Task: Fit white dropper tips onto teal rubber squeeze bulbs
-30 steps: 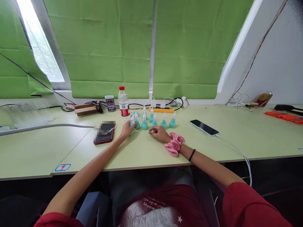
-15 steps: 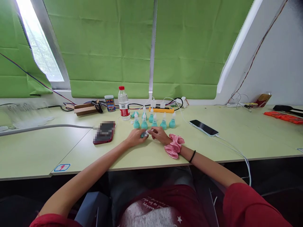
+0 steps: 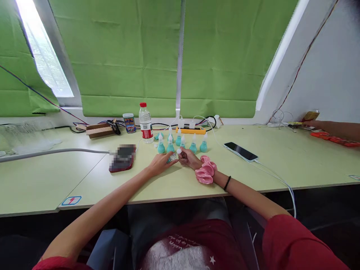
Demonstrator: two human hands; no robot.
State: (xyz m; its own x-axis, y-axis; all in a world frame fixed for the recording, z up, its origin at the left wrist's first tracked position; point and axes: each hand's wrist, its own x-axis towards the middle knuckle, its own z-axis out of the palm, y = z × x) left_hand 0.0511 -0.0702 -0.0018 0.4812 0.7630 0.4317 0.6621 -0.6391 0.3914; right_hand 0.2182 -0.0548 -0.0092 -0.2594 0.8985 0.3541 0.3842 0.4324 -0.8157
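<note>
My left hand [image 3: 161, 164] is closed around a small teal bulb with a clear plastic top [image 3: 173, 157], probably a nasal aspirator; the fingers cover much of it. Just to the right, my right hand [image 3: 190, 158] pinches a small round white cap [image 3: 179, 151], held close to the clear top. Whether the two pieces touch, I cannot tell. Beyond my hands stand several teal bulbs with clear pointed tips, among them one bulb [image 3: 203, 146] at the right end and another [image 3: 161, 148] at the left. A further teal piece [image 3: 159, 136] lies on its side behind them.
A water bottle [image 3: 146, 125], a can [image 3: 129, 123] and an open cardboard box [image 3: 99, 130] stand at the back left. Phones lie left [image 3: 122, 159] and right [image 3: 241, 150], with cables. An orange power strip [image 3: 191, 131] sits behind the bulbs. Another person's arm [image 3: 334, 129] reaches in at right.
My right hand has turned and drawn slightly away from the left, and the white cap now shows in its fingers. Another person's arm has come in at the far right.
</note>
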